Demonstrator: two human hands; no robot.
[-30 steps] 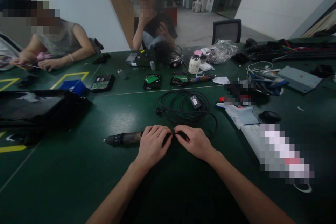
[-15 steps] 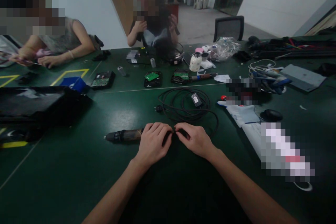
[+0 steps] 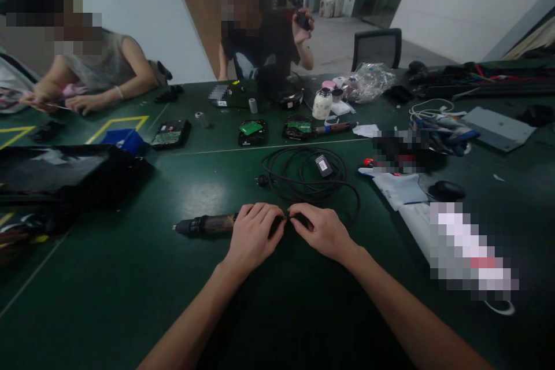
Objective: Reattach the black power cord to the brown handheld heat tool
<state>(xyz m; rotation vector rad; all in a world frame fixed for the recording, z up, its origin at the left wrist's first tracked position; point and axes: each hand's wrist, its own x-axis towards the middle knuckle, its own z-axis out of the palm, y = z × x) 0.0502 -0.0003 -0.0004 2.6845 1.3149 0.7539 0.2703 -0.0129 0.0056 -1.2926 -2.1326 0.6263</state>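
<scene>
An electric screwdriver [image 3: 212, 224] lies flat on the green table, its bit pointing left. My left hand [image 3: 256, 231] is closed around its rear end, hiding that part. My right hand [image 3: 321, 231] faces it with fingers pinched on the end of a black power cord [image 3: 359, 201]. Between my fingertips the cord end and the tool's tail meet or nearly touch; which of the two I cannot tell. Beyond my hands the cord lies coiled, with a small labelled box [image 3: 323, 165] and a plug [image 3: 262, 180] on it.
Opened hard drives [image 3: 252, 132] with green boards and a second screwdriver [image 3: 336, 128] lie farther back. A black tray [image 3: 56, 170] and blue bin [image 3: 124, 140] stand left. At right is a white package [image 3: 418, 225]. Two people sit across the table.
My hands and the screwdriver hold almost the same position. The person opposite has raised a black object in one hand and lowered the other. Something blurred has appeared at the lower left edge.
</scene>
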